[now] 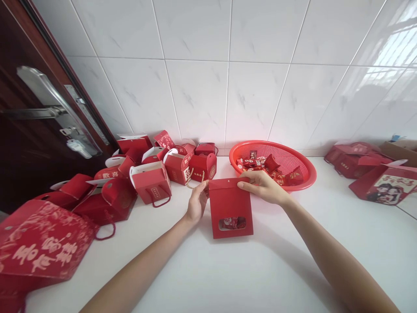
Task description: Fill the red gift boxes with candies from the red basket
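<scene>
A red box (230, 202) with a flat folded top and a small window low on its front stands upright at the middle of the white counter. Red wrapped pieces show through the window. My left hand (197, 202) pinches the box's upper left corner, thumb near the top edge. At the upper right corner, my right hand (263, 187) grips the folded top between thumb and fingers. Just behind my right hand lies a red plastic basket (309, 170) with red wrapped candies (272, 163) inside.
Several red gift boxes (151, 182) crowd the left side, with a large one (48, 239) nearest. More boxes (384, 184) stand at the far right. A tiled wall (198, 95) closes the back; a door handle (58, 112) is at upper left.
</scene>
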A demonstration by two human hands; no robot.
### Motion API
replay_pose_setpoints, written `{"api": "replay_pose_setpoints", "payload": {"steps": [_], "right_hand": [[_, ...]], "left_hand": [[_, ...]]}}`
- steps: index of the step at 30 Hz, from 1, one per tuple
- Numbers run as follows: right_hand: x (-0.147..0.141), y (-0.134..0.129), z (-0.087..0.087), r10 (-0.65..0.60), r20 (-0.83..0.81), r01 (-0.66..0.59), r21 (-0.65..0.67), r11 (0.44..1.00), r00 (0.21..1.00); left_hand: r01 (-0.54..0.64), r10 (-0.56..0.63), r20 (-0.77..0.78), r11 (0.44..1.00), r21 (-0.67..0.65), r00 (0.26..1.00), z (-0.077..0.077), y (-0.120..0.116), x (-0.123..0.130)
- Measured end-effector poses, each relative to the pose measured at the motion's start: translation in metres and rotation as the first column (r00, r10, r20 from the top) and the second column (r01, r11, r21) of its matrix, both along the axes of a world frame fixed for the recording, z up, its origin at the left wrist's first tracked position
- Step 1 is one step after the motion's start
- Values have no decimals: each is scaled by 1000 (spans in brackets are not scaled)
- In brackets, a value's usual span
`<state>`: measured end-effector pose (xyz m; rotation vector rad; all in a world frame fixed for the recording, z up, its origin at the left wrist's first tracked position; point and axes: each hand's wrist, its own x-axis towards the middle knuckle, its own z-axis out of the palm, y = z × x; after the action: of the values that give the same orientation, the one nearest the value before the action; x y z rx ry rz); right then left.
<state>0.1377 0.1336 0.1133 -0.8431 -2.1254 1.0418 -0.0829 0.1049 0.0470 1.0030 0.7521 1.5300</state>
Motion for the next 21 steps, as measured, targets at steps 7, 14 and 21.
{"api": "replay_pose_setpoints", "payload": {"steps": [7, 14, 21], "right_hand": [[2, -3, 5, 16, 45, -18, 60, 998, 999], [31, -28, 49, -28, 40, 22, 142, 990, 999], [125, -30, 74, -459, -676, 764, 244, 598, 576]], "left_hand": [[25, -24, 16, 997, -67, 1000, -11, 0, 2], [115, -140, -278, 988, -106, 950, -31, 7, -1], [134, -179, -355, 980, -149, 918, -33, 10, 0]]}}
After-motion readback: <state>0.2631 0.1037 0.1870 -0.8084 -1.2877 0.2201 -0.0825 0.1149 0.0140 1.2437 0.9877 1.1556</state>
